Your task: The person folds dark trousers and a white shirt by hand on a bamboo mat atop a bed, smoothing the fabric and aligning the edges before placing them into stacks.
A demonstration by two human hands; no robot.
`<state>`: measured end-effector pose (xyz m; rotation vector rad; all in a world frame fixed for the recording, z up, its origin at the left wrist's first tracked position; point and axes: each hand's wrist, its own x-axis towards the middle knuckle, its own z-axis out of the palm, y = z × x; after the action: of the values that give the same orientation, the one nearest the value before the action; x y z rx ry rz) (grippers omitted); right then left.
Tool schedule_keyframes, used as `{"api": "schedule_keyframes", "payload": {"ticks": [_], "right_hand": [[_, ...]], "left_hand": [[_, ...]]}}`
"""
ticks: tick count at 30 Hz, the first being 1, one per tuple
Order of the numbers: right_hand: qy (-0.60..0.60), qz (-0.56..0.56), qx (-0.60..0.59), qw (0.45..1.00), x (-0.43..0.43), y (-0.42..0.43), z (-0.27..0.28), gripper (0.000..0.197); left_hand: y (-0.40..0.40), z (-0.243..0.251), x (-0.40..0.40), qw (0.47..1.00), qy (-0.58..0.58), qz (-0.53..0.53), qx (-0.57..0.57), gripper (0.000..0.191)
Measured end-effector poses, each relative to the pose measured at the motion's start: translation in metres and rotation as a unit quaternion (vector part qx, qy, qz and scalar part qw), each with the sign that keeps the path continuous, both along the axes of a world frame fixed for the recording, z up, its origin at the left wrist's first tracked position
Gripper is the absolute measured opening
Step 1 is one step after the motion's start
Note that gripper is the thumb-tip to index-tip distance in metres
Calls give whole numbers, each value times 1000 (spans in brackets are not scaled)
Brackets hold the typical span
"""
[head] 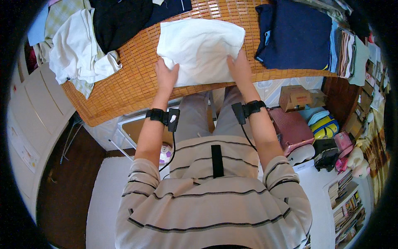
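Observation:
A white cloth garment, roughly rectangular and partly folded, lies on the woven bamboo mat before me. My left hand grips its lower left side, the thumb on top and the fingers at the edge. At its right side my right hand pinches the edge, the fingertips partly hidden by the cloth. Faint creases run across the garment's middle. Both wrists carry black straps with small black devices.
Crumpled white clothing and a black garment lie at the left. Folded navy clothing and a row of folded garments are at the right. Beyond the mat's edge stand a cardboard box and a dark red suitcase.

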<state>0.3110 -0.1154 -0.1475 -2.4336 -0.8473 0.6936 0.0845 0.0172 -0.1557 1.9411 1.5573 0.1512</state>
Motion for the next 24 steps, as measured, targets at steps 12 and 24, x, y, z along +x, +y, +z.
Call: {"api": "schedule_keyframes", "payload": {"ticks": [12,24], "right_hand": [[138,21,113,984,10,-31,38,32],[181,-35,269,945,205,-65,132,25]], "left_hand": [[-26,43,1,751,-328,283,-497,45],[-46,118,171,698,-448,201,-521,61]]}}
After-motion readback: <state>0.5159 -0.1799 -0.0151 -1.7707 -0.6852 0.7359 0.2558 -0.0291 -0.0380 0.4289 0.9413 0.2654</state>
